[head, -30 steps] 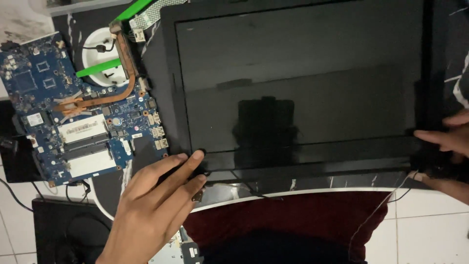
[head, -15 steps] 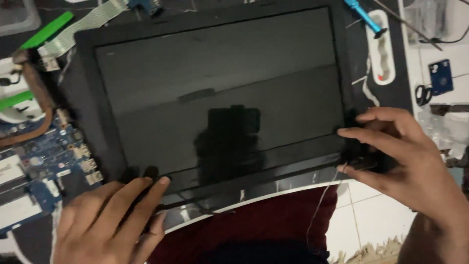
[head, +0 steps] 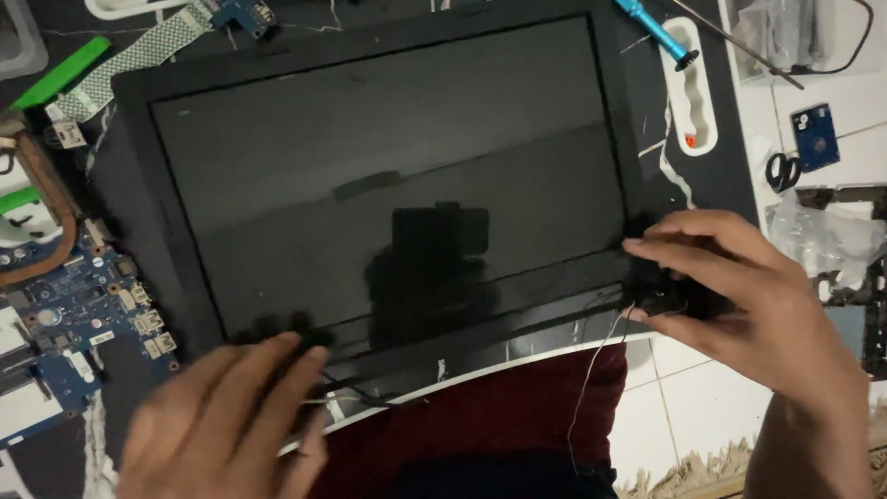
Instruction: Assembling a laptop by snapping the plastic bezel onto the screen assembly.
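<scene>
The screen panel (head: 388, 185) lies flat along the surface's near edge, already separated from the motherboard (head: 65, 314) at the left edge. Left hand (head: 222, 416) presses its near-left corner, fingers spread; right hand (head: 739, 296) pinches the near-right hinge. The bezel looks still attached.

screen panel (head: 397, 176) mid-table, circuit board (head: 74, 323) left, screwdriver (head: 656, 30) behind-right

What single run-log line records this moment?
left hand: on black laptop screen panel lower-left edge | right hand: gripping lower-right corner | blue circuit board: left
</scene>
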